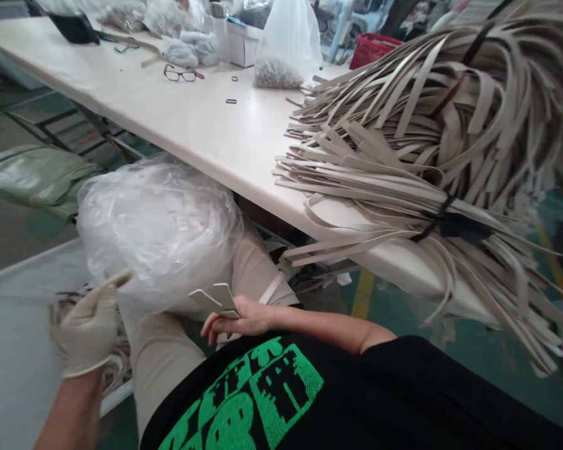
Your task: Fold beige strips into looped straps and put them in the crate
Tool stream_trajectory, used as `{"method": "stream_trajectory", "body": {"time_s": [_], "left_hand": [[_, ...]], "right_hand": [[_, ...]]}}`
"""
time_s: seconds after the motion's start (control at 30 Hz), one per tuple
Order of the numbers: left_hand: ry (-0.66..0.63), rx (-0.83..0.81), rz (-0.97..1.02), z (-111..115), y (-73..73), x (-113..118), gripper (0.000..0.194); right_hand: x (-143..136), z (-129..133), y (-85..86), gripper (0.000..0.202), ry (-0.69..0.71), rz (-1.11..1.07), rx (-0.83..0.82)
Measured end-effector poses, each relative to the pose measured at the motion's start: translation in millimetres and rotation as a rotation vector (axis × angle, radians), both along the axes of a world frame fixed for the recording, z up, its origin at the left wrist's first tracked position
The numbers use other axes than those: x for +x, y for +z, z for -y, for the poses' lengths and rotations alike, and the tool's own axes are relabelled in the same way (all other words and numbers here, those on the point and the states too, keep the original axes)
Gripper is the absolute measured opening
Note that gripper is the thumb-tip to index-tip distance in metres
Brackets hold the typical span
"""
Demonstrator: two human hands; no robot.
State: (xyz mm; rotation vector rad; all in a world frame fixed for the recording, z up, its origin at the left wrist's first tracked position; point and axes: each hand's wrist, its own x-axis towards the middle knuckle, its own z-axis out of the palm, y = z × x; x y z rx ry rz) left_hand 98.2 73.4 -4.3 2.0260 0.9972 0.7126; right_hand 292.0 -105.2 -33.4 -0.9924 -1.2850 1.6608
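Strapping (224, 299) pinched in the right hand (248, 317) looks light, pliant, best held near one end; left hand (90, 328), grip unclear.

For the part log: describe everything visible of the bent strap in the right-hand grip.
The bent strap looks flat, narrow and grey-beige with paler edges, perhaps leather or synthetic. Two angled ends stick out of the right-hand grip, near the clear plastic bag. The grip hides part, so one piece or two is unclear.
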Motion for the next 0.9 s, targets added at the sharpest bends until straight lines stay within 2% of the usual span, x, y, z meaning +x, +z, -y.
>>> {"method": "stream_trajectory", "body": {"time_s": [0.07,0.13,0.17,0.23,0.33,0.43,0.53,0.63,0.77,0.9], "left_hand": [[-0.04,0.006,0.054,7.2,-4.3,19.0,0.024],[-0.213,-0.017,0.091,18.1,-4.6,53.3,0.021],[-0.283,-0.039,0.109,22.4,-2.6,72.0,0.019],[-0.319,-0.101,0.165,22.4,4.2,104.0,0.017],[-0.197,-0.01,0.196,-5.1,13.8,123.8,0.012],[0.001,0.207,0.001,-51.5,12.3,113.8,0.012],[0.126,0.312,-0.401,-87.1,-6.3,101.6,0.019],[0.11,0.334,-0.658,-99.8,-34.7,104.3,0.028],[0.127,0.315,-0.758,-103.8,-63.2,121.3,0.038],[0.191,0.297,-0.796,-115.9,-75.8,134.8,0.042]], "right_hand": [[7.7,15.9,-7.7,0.041,-0.019,-0.007,0.013],[11.0,29.3,-11.7,0.04,-0.051,0.052,0.028],[11.4,34.6,-13.1,0.04,-0.083,0.093,0.039],[11.6,41.3,-16.6,0.039,-0.172,0.164,0.074],[12.2,41.9,-25.5,0.041,-0.224,0.132,0.095],[12.7,36.0,-33.5,0.04,-0.27,0.084,0.058],[12.1,29.3,-37.2,0.036,-0.293,0.074,0.02],[11.5,23.9,-38.9,0.036,-0.296,0.082,0.023],[11.6,22.3,-42.5,0.034,-0.309,0.067,0.021],[11.0,23.7,-51.6,0.033,-0.308,0.056,-0.006]]}}
